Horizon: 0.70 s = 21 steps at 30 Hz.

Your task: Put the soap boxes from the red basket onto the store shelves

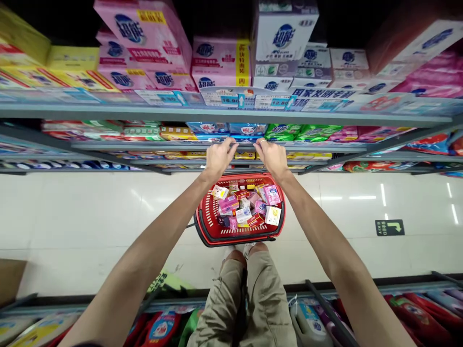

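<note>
My left hand (220, 156) and my right hand (273, 155) reach forward to a lower shelf. Their fingers are closed at either side of a flat blue pack (246, 138), mostly hidden by the hands and shelf edge. Two light-blue soap packs (248, 128) show just behind it, with green packs (284, 131) to the right and a yellow-orange pack (179, 133) to the left. Below my hands, a red shopping basket (217, 233) stands in front of my feet. It holds several small boxes, among them a white box (243, 214) and a pink pack (272, 194).
An upper shelf (224, 115) with pink boxes (221, 62) and pale purple boxes (285, 33) overhangs the lower ones. Behind me, a shelf carries bottles (162, 330). An exit sign (389, 227) lies on the tiled floor (336, 246) to the right.
</note>
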Each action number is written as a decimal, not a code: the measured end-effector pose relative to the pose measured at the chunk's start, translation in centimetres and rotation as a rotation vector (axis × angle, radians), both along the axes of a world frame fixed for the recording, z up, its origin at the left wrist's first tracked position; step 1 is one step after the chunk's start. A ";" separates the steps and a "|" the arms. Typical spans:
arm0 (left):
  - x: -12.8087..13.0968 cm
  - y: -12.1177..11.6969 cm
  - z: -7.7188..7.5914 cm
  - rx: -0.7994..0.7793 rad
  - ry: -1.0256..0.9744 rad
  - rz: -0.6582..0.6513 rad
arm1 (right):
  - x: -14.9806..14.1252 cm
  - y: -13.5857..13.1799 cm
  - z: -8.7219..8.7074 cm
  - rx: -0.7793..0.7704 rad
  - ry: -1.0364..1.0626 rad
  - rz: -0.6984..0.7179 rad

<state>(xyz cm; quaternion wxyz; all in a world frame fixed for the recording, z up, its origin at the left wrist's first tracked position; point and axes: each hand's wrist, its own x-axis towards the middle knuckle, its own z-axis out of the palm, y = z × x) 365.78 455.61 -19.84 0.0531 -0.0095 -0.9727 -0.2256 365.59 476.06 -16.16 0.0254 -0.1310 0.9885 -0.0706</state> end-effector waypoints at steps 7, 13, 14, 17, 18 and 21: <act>-0.5 -0.5 -0.9 -0.009 0.077 -0.063 | -0.6 -0.1 -0.7 0.065 0.103 0.015; -1.0 -1.2 -1.5 -0.063 0.210 -0.131 | -0.5 0.2 -1.9 0.105 0.172 0.061; -1.1 -1.3 -1.6 -0.063 0.232 -0.143 | -0.3 0.2 -2.0 0.107 0.186 0.062; -1.1 -1.5 -2.1 -0.057 0.298 -0.171 | -0.1 0.3 -2.3 0.104 0.230 0.069; -1.1 -1.5 -2.3 -0.055 0.318 -0.175 | -0.1 0.4 -2.5 0.098 0.247 0.071; -1.1 -1.6 -2.7 -0.067 0.373 -0.172 | -0.7 0.8 -3.5 0.058 0.325 0.080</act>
